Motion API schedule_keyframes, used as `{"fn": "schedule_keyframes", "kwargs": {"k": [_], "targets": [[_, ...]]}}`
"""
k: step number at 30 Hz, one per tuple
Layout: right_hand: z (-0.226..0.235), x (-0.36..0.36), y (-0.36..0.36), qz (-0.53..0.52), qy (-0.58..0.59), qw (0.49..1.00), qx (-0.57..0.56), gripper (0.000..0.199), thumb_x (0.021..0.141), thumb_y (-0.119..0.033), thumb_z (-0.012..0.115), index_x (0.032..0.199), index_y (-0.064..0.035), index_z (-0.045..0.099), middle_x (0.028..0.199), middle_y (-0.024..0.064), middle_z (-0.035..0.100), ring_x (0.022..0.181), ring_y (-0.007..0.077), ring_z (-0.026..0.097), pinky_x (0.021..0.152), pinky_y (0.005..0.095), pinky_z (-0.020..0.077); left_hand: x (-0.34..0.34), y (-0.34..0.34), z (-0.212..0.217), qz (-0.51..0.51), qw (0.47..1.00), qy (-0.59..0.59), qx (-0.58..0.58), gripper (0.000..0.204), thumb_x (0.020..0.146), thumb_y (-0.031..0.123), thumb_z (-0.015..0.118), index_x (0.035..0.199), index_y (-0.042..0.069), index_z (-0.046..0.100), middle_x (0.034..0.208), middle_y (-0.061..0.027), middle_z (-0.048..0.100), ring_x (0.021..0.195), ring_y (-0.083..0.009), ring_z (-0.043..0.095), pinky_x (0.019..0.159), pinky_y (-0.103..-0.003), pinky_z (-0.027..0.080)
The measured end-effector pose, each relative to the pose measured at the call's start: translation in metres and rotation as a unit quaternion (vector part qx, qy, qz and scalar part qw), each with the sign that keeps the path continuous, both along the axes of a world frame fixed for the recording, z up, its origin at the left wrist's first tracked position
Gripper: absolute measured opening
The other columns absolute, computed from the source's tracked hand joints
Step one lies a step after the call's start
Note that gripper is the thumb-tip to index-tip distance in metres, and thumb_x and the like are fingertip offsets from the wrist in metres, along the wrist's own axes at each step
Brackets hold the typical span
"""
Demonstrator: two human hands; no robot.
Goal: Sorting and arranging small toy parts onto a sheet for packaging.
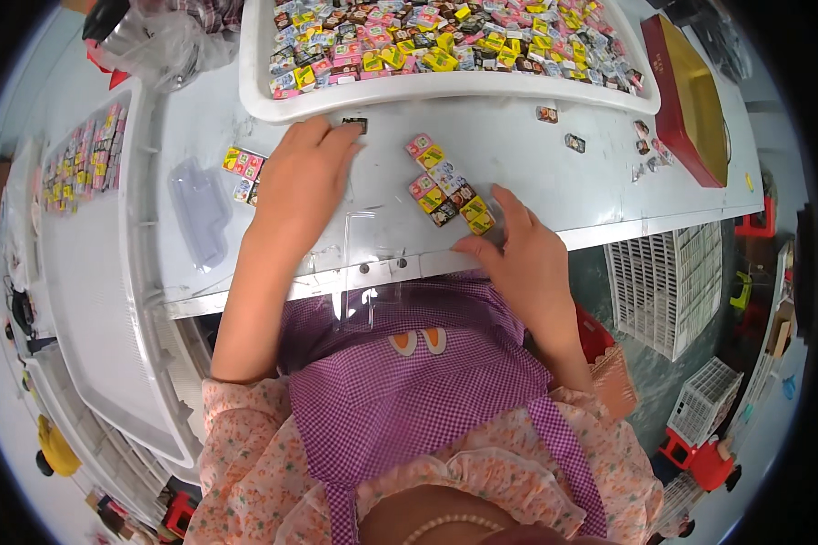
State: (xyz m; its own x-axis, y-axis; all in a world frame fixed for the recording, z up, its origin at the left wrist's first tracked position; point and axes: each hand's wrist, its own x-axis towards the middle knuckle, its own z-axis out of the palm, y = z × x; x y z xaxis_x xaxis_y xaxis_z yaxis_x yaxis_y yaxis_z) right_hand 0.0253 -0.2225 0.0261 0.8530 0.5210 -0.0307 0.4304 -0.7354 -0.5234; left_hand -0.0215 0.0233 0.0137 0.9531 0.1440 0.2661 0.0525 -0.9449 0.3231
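Observation:
My left hand (302, 182) lies palm down near the large white tray. Its fingertips close on a small black box (355, 124) just below the tray's rim. Partly under that wrist is a short group of pink, yellow and white boxes (244, 163). A slanting double row of small wrapped boxes (443, 182) in pink, yellow, white and black lies at mid-table. My right hand (527, 263) is curved round the row's near end, thumb and forefinger apart. Between my forearms a clear plastic tray (354, 241) sits at the table's front edge.
A white tray (445, 88) heaped with mixed small boxes fills the far side. Another clear moulded tray (196, 218) lies left. Loose boxes (574, 143) and a red-and-gold box lid (691, 100) are right. A white rack (91, 300) holding packed boxes stands left; white crates (668, 291) stand below right.

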Motion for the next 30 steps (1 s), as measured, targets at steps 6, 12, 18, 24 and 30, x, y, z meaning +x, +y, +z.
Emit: {"fn": "schedule_keyframes", "kwargs": {"k": [6, 12, 18, 24, 30], "targets": [[0.004, 0.011, 0.0, -0.018, 0.048, 0.999, 0.009, 0.045, 0.076, -0.028, 0.075, 0.108, -0.0027, 0.056, 0.071, 0.0145, 0.06, 0.062, 0.0282, 0.06, 0.057, 0.0363, 0.0463, 0.0, 0.005, -0.007, -0.022, 0.999, -0.041, 0.021, 0.025, 0.082, 0.017, 0.066, 0.106, 0.009, 0.066, 0.095, -0.0078, 0.057, 0.092, -0.0271, 0.053, 0.082, -0.039, 0.043], [-0.007, 0.022, -0.004, 0.001, 0.083, 0.994, 0.071, 0.022, 0.085, -0.018, 0.066, 0.089, 0.0003, 0.056, 0.067, 0.0131, 0.057, 0.056, 0.0242, 0.053, 0.054, 0.0337, 0.0425, 0.001, 0.003, -0.008, -0.036, 0.995, -0.075, 0.052, 0.028, 0.081, 0.016, 0.068, 0.108, 0.009, 0.066, 0.098, -0.0072, 0.06, 0.092, -0.0249, 0.054, 0.082, -0.038, 0.041], [-0.006, 0.033, -0.007, 0.009, 0.193, 0.969, 0.152, 0.015, 0.09, -0.012, 0.061, 0.084, -0.0012, 0.053, 0.068, 0.002, 0.053, 0.055, 0.0087, 0.047, 0.051, 0.0253, 0.0377, 0.002, -0.007, -0.003, -0.09, 0.986, -0.133, -0.052, 0.028, 0.083, 0.013, 0.066, 0.11, 0.005, 0.064, 0.097, -0.0099, 0.062, 0.088, -0.027, 0.057, 0.08, -0.035, 0.044], [-0.014, 0.049, -0.013, 0.02, 0.346, 0.887, 0.304, 0.012, 0.091, -0.009, 0.059, 0.083, -0.0052, 0.051, 0.071, -0.003, 0.05, 0.057, 0.0039, 0.043, 0.051, 0.0201, 0.0359, 0.004, -0.019, 0.006, -0.044, 0.932, -0.019, -0.36, 0.032, 0.093, 0.013, 0.057, 0.123, 0.0, 0.054, 0.101, -0.0114, 0.064, 0.084, -0.0182, 0.062, 0.069, -0.029, 0.05], [-0.007, 0.053, -0.005, 0.066, 0.4, 0.852, 0.331, 0.011, 0.091, -0.007, 0.056, 0.082, -0.0053, 0.05, 0.075, -0.0003, 0.052, 0.057, 0.0049, 0.044, 0.05, 0.0201, 0.0371, -0.001, -0.006, 0.021, -0.026, 0.767, 0.13, -0.628, 0.034, 0.095, 0.015, 0.056, 0.124, -0.001, 0.052, 0.093, -0.0069, 0.067, 0.079, -0.0125, 0.064, 0.069, -0.025, 0.052]]}}
